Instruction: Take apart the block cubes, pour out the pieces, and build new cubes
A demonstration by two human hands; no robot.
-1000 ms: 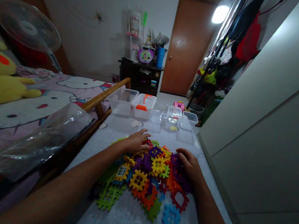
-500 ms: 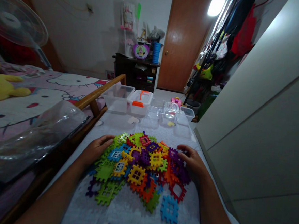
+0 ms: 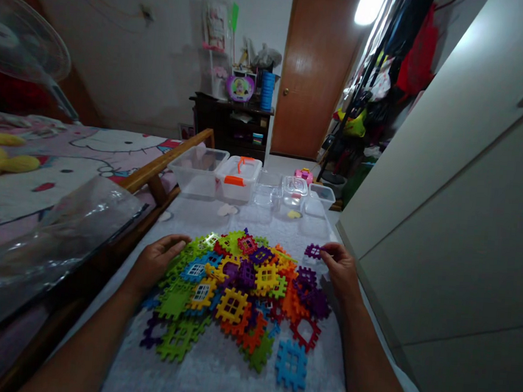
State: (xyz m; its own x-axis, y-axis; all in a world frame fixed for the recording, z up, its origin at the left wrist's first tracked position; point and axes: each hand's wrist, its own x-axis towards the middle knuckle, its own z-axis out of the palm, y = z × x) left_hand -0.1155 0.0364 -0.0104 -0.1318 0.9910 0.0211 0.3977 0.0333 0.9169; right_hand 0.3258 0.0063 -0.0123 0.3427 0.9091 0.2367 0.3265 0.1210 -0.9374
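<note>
A heap of colourful plastic building tiles with notched edges, such as a yellow window tile (image 3: 231, 305), lies on the cloth-covered table between my hands. My right hand (image 3: 340, 272) is closed, pinching the edge of a purple window tile (image 3: 312, 251) between thumb and fingers, raised beside the heap. Just below it are several more purple tiles (image 3: 317, 303). My left hand (image 3: 157, 263) rests by the heap's left edge, fingers stretched out near the green tiles (image 3: 174, 299), with nothing visible in its grasp. A blue window tile (image 3: 291, 364) lies at the near right.
Across the far end of the table stand a large clear bin (image 3: 198, 170), a lidded box with orange clips (image 3: 239, 181) and several smaller clear containers (image 3: 321, 195). A wooden bed rail (image 3: 169, 161) runs along the left; a pale cabinet (image 3: 424, 231) flanks the right.
My right hand has lifted a purple window tile off the right side of the heap, moving slightly up and away. My left hand stays by the heap's left edge. The view has shifted a little.
</note>
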